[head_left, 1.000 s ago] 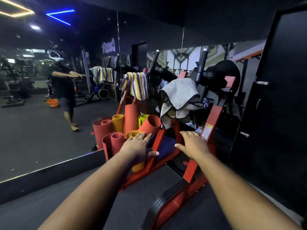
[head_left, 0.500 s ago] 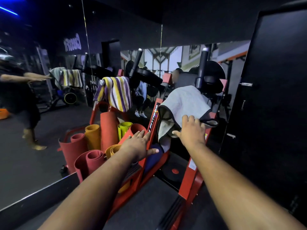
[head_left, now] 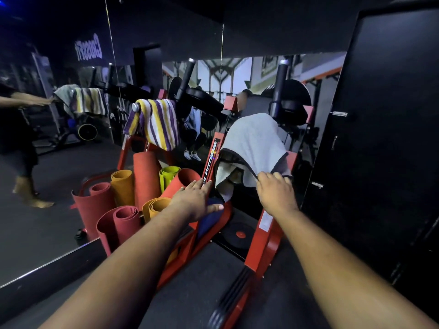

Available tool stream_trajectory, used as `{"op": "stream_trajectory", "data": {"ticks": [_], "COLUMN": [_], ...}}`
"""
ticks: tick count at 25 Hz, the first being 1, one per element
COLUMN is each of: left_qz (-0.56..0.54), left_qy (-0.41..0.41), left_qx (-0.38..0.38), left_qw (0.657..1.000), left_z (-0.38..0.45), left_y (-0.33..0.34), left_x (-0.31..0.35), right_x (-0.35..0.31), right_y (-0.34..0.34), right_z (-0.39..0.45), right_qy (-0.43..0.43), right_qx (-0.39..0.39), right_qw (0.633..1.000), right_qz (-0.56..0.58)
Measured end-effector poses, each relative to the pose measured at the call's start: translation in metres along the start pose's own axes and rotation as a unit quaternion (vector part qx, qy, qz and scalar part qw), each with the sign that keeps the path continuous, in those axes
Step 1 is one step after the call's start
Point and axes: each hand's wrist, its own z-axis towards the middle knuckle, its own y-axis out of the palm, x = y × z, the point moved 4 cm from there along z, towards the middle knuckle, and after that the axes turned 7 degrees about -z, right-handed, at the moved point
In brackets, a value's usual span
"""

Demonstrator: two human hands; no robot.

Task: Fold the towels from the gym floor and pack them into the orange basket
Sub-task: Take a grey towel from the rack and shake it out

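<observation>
Both arms reach forward. The right hand [head_left: 276, 194] pinches the lower hem of the grey towel [head_left: 253, 143] draped over the red machine [head_left: 266, 231]; the left hand [head_left: 193, 201], its grip released, hovers flat nearby.

Grey towel [head_left: 251, 143] — dark-edged; other towel [head_left: 156, 124] purple-yellow-white striped — red frame [head_left: 268, 233].

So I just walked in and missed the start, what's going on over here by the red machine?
A person is collecting towels left on the gym equipment. Their right hand pinches the lower edge of a grey towel draped over the red machine, not yet pulled off. The left hand is open, fingers straight, reaching towards the machine's red upright beside the rolled mats. A striped towel hangs untouched on a bar to the left. No orange basket is in view.
</observation>
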Motion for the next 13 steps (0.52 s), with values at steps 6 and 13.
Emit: {"op": "stream_trajectory", "data": {"ticks": [6, 13], "left_qz": [-0.004, 0.008], "left_qy": [-0.016, -0.034], "left_qx": [0.003, -0.004], "left_qw": [1.0, 0.999], "left_z": [-0.086, -0.205], "left_y": [0.016, 0.056], "left_x": [0.065, 0.145], "right_x": [0.048, 0.099], "right_y": [-0.038, -0.097], "right_z": [-0.092, -0.223], "right_qy": [-0.043, -0.056], "right_qx": [-0.063, -0.118], "right_qw": [0.997, 0.991], "right_qz": [-0.008, 0.003]}}
